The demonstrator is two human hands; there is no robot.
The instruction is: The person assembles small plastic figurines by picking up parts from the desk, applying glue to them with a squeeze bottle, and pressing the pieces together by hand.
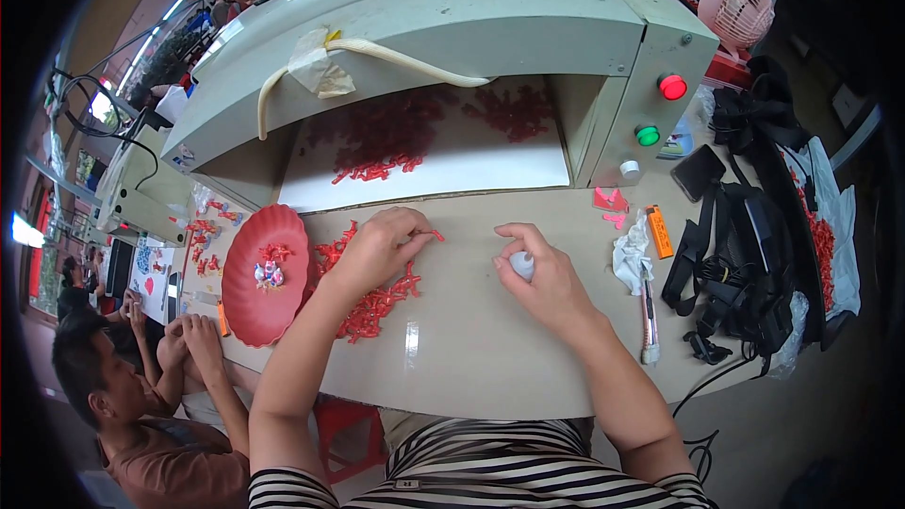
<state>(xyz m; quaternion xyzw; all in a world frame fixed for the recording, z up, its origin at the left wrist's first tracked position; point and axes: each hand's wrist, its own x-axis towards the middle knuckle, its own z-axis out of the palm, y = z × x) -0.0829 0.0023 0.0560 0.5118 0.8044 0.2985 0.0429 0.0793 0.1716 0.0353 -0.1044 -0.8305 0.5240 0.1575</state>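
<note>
The red plate (pixel 243 306) serves as landmark on the tabletop (pixel 490 349). Just right of it lies a pile of small red pieces (pixel 372 314); inside it rest a few red bits (pixel 276 252) and white-and-blue figures (pixel 270 273). Right of the plate, the left hand (pixel 382 245) pinches a single red piece (pixel 437 236) between thumb and fingertips. Farther right, the right hand (pixel 547 283) curls round a pale, rounded object (pixel 521 265). Beyond the plate, rightward, spread pieces (pixel 375 169) cover part of a white sheet (pixel 471 172) inside the machine (pixel 528 33). Judged by layout, work is midway: the pile probably remains, while the spread pieces may be done; this cannot be confirmed.
</note>
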